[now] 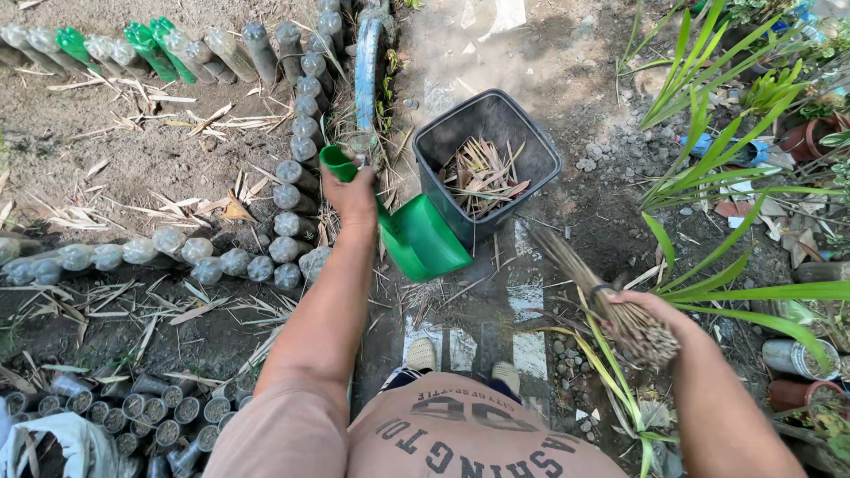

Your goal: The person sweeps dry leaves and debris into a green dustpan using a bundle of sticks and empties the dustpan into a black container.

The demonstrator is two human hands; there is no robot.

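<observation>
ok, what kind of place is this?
Most likely a home garden path. Beds of bare soil are edged with upturned plastic bottles, long-leaved green plants and clay pots stand alongside, and a black bin holds dry leaves.

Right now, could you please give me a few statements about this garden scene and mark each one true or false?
1. The left hand holds a green dustpan by its handle. True.
2. The right hand grips a metal rake. False: it grips a stick broom.
3. The black bin holds dry leaves. True.
4. The garden bed is edged with bricks. False: upturned plastic bottles form the edging.
5. The dustpan lies inside the bin. False: it rests against the bin's outer wall.
</observation>
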